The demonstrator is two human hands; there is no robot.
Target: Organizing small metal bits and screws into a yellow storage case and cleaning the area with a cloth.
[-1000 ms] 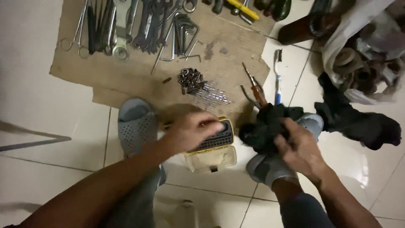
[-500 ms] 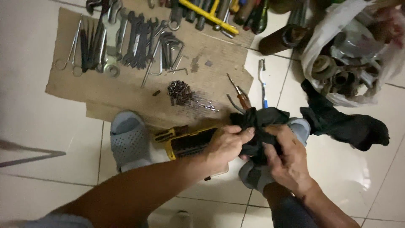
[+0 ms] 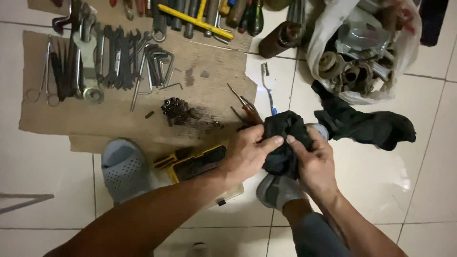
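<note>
Left hand (image 3: 250,154) shifted onto black cloth (image 3: 283,143) – white bag (image 3: 328,52), metal parts (image 3: 354,71)

The cloth (image 3: 284,143) was black, as was the rag (image 3: 371,126) on the white-tiled floor (image 3: 419,190), the clog (image 3: 124,167) pale grey-blue with dotted holes, the bit case (image 3: 197,164) yellow and black, the cardboard (image 3: 95,121) plain brown, and the bag (image 3: 328,52) translucent white.
</note>
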